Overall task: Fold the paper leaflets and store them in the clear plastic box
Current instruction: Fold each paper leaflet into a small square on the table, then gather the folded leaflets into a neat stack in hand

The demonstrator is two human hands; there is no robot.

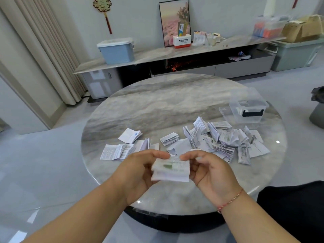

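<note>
hands: left hand (140, 170) and right hand (208, 170) both pinch one leaflet (170, 170) above table's near edge
progress: early; loose leaflets (222, 139) unstored
box (247, 109): right edge, open (looks empty)

A blue lidded storage bin (116, 52) sits on the long marble sideboard (157, 55). A framed picture (174, 21) leans against the wall behind a white Panasonic box (182, 41).

Round marble table (157, 106), glossy pale floor (43, 163), beige curtain (45, 46), low marble-topped console (175, 53) against grey wall (140, 18).
</note>
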